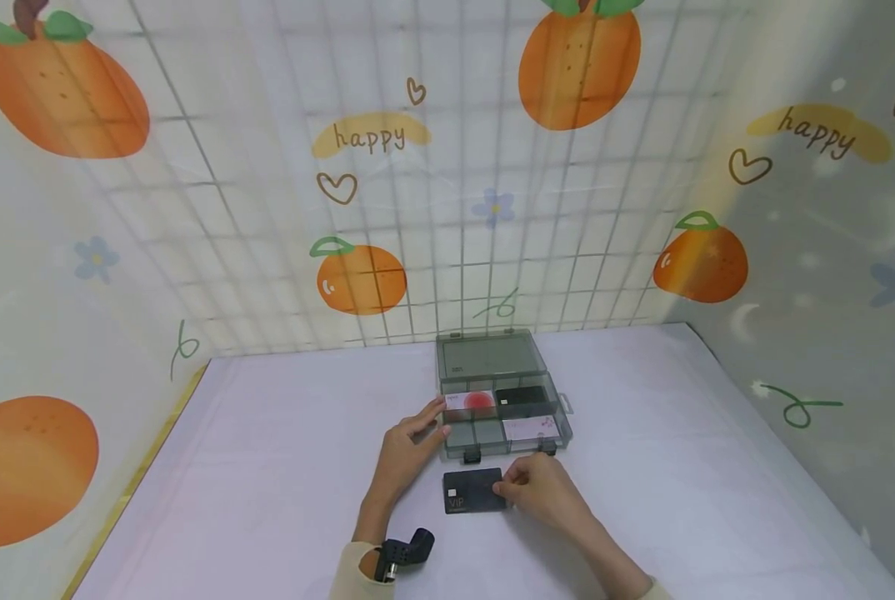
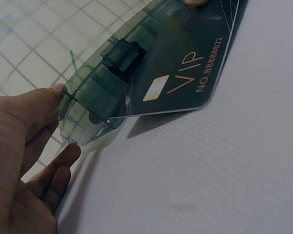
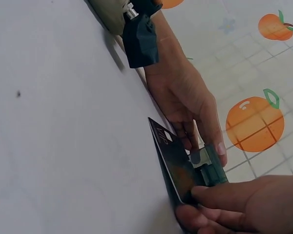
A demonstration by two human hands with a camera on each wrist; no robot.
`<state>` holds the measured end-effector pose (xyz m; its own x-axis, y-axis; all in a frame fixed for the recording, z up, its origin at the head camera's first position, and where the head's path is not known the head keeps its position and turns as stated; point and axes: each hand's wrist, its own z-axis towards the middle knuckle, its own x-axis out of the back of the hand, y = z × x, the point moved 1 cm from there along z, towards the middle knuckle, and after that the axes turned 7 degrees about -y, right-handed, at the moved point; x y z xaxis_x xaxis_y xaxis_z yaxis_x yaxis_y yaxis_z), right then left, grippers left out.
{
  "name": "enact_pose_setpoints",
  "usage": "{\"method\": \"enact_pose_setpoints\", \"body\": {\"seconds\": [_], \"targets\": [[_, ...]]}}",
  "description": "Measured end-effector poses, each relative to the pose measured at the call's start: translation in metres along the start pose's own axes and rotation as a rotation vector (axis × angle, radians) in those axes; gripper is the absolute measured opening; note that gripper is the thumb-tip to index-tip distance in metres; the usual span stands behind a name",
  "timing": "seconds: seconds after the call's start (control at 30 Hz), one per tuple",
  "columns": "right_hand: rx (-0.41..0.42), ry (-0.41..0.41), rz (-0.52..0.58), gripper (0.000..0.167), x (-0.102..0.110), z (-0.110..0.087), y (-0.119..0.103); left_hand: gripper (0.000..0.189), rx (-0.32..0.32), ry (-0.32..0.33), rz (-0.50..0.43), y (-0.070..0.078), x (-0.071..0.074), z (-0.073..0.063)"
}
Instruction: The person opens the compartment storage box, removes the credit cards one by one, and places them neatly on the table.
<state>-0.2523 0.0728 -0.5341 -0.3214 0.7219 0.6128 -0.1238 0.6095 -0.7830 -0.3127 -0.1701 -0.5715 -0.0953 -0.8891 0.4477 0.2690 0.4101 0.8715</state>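
My right hand (image 1: 541, 490) pinches the right end of a black VIP card (image 1: 472, 493) between thumb and fingers. In the right wrist view the card (image 3: 173, 156) stands tilted above the table, with a gap under it. A grey translucent compartment box (image 1: 458, 435) lies just beyond, its lid (image 1: 492, 355) folded back. My left hand (image 1: 410, 450) touches the box's left side with fairly straight fingers. Inside the box are a white card with a red disc (image 1: 468, 401), another black card (image 1: 521, 396) and a pale pink card (image 1: 530, 427).
A white cloth-covered table (image 1: 267, 483) spreads around the box. Behind it hangs a curtain printed with oranges, in front of a wire grid (image 1: 492, 283). A black wrist camera (image 1: 406, 552) sits on my left wrist.
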Motion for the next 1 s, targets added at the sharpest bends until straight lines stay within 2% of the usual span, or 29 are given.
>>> {"method": "enact_pose_setpoints", "body": {"seconds": [0.33,0.5,0.77,1.0], "targets": [[-0.064,0.018,-0.021,0.018,0.000,0.000,-0.004,0.045,0.004,0.002,0.000,0.001,0.000,0.000],[-0.069,0.024,-0.018,0.019,0.000,-0.002,-0.005,0.045,0.004,0.005,-0.005,0.001,0.000,0.001],[-0.039,0.010,-0.016,0.017,0.001,-0.003,-0.004,0.046,0.015,-0.004,-0.004,0.000,0.000,0.001],[0.034,-0.036,0.012,0.008,0.017,0.006,0.001,0.048,0.001,-0.004,-0.004,-0.002,0.000,0.001]]}}
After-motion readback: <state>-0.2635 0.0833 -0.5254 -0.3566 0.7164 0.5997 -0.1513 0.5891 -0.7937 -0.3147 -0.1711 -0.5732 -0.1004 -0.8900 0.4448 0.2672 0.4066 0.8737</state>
